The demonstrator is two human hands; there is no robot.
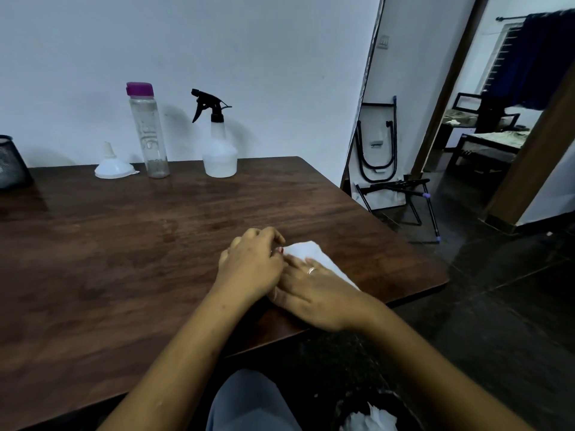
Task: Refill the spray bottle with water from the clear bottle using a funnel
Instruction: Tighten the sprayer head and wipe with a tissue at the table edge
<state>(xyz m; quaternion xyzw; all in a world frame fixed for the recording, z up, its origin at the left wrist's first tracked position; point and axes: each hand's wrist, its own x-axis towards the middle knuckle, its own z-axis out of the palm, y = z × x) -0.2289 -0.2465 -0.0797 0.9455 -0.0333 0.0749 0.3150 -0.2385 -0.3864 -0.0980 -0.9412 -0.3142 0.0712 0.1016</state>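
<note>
- The left hand (249,269) is near the front right of the brown table (124,244). Its fingers are curled, and the tips sit at the edge of a white paper towel (306,251). I cannot tell if it pinches the towel or only touches it.
- The right hand (320,297) lies flat on the towel with its fingers out straight, pressing it down on the table. It has a ring (311,270) on one finger.
- The two hands touch each other, side by side.
- The spray bottle (219,154) stands up at the back of the table, by the wall, with its black trigger top (208,104) on. It is far from both hands.
- The clear bottle (149,135) stands just to the left of the spray bottle, and its purple cap (140,89) is on (it looks almost empty).
- The white funnel (113,166) sits upside down, wide end on the table, just left of the clear bottle.
- A black mesh pot (11,163) is at the far left edge.
- A folded black stand (378,141) leans on the wall past the table.
</note>
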